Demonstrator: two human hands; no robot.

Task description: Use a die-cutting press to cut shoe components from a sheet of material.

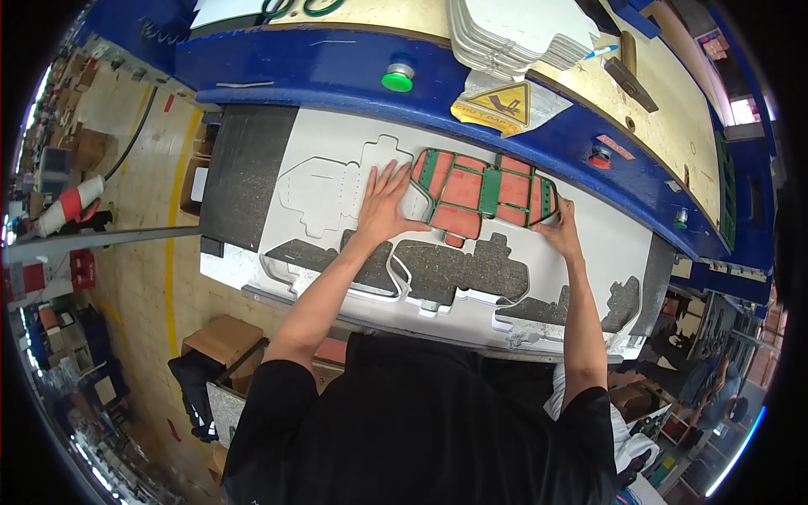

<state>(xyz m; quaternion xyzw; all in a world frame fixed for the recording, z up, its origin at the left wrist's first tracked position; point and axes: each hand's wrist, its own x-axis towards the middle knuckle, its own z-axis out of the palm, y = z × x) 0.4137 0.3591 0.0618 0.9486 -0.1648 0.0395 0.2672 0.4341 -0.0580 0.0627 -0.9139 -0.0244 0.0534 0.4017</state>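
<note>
Shirt: Black sleeves and torso (421, 421) fill the foreground, cut off by the lower edge and hiding what lies beneath.
Sheet, near side: Shaped gaps in the white sheet (324, 139) expose a dark, scuffed board (244, 177); thin curling strips of waste border the holes.
Left hand: The left hand (385, 206) lies palm down on the sheet, fingers spread, thumb reaching toward the die's lower left edge; whether the two touch is hard to make out.
Right hand: The right hand (562, 229) is at the die's right end, thumb apart from curled fingers. Some fingertips are hidden; whether they pinch the rim cannot be told.
Die: A green-framed cutting die (489, 192) with red pads rests on the sheet between the hands, just right of an outlined shape partly covered by the left hand.
Press: Beyond runs a blue beam (337, 59) with a green button (397, 80), a red button (599, 158) and a yellow warning sign (498, 105).
Ledge: White cut pieces (513, 38) are stacked beside a pen (600, 51) and a hammer (631, 80); the top edge crops the stack and some green loops (324, 8).
Right background: A person (715, 391) appears small and distorted near the rim.
</note>
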